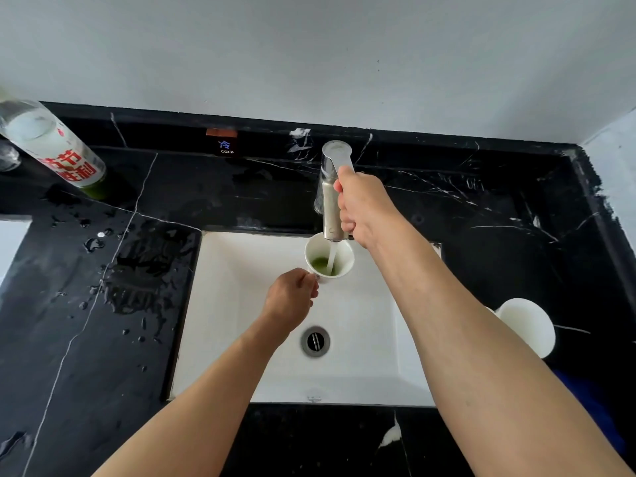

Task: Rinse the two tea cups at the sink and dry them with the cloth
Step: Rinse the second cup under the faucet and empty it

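Both forearms reach over the white sink (241, 304). Left hand (290, 301) pinches the handle of a white tea cup (329, 258), held under the running faucet (332, 197); green residue inside. Right hand (364, 208) has fingers curled round the faucet lever. Second tea cup (526, 325) lies on the black marble counter (481, 235), right of the sink, beside a blue cloth (592, 407).

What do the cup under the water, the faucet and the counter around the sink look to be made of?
Cup held by the left hand: likely glazed white ceramic, smooth and opaque.
Faucet, gripped by the right hand: metal, with a brushed or satin silver sheen.
Counter: polished black stone, probably marble, judging by white veins and glossy wet reflections.
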